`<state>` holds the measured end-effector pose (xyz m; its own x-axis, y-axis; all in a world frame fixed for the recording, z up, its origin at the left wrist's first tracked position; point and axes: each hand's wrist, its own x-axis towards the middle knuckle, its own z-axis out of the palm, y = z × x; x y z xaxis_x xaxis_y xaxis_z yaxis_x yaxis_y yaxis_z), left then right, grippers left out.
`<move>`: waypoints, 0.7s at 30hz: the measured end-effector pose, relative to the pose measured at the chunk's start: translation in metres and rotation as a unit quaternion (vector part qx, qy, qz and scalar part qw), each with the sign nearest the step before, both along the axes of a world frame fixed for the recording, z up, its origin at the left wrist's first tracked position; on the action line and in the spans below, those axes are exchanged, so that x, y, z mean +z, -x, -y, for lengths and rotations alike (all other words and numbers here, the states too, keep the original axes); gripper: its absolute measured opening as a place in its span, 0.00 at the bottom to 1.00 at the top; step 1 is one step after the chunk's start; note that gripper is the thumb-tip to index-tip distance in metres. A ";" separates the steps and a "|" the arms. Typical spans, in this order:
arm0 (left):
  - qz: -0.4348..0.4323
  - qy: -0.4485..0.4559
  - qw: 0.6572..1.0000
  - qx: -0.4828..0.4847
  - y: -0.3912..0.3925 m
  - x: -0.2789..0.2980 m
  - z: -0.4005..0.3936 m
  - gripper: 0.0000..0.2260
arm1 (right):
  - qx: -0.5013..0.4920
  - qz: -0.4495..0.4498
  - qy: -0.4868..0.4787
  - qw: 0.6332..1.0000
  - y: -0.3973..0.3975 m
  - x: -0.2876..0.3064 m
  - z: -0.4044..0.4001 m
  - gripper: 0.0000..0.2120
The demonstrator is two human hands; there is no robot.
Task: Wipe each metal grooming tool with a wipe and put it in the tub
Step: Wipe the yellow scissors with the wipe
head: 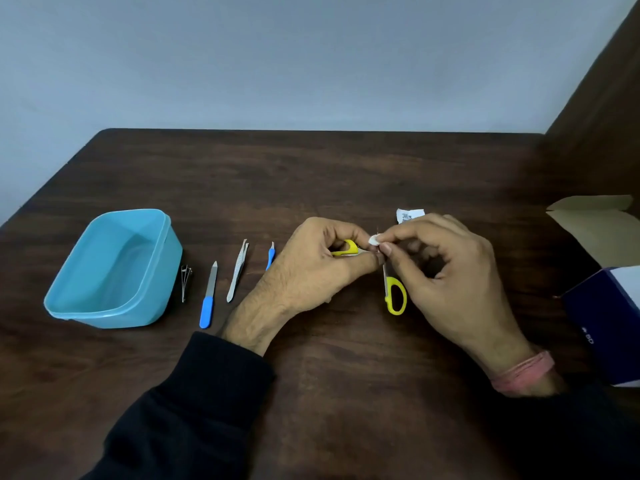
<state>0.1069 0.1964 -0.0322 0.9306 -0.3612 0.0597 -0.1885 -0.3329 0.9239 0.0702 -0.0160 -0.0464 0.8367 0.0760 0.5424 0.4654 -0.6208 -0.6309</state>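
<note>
Dark sleeves come in from the bottom edge, and between them the brown counter has bare wood near the camera. At the right edge one navy box stands with its flap open.

Further in, the left hand curls its fingers around one yellow handle loop of the scissors; the other loop hangs below the right hand. The right hand pinches a small white wipe between thumb and forefinger, against the metal of the scissors. One torn white sachet shows just behind the right hand.

To the left four more tools lie in a row: one blue-handled tool partly hidden by the left hand, one pair of tweezers, one blue-handled nail file and one nail clipper. One light blue tub stands just beside the clipper, near the counter's left edge. Behind everything a wide strip of bare counter reaches to the wall.
</note>
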 end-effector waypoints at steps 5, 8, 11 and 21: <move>-0.004 -0.006 1.000 -0.009 0.001 0.003 0.000 0.06 | -0.014 0.070 0.103 0.992 -0.002 0.006 0.009 0.10; -0.012 -0.003 1.000 -0.012 0.000 0.003 -0.002 0.08 | 0.012 0.072 0.124 0.990 -0.001 0.010 0.016 0.11; -0.018 -0.010 1.000 -0.019 0.001 0.004 -0.003 0.07 | 0.018 0.070 0.138 0.988 -0.001 0.011 0.019 0.12; -0.046 -0.019 0.998 -0.044 0.000 0.010 -0.006 0.04 | 0.026 0.067 0.156 0.985 0.000 0.017 0.026 0.10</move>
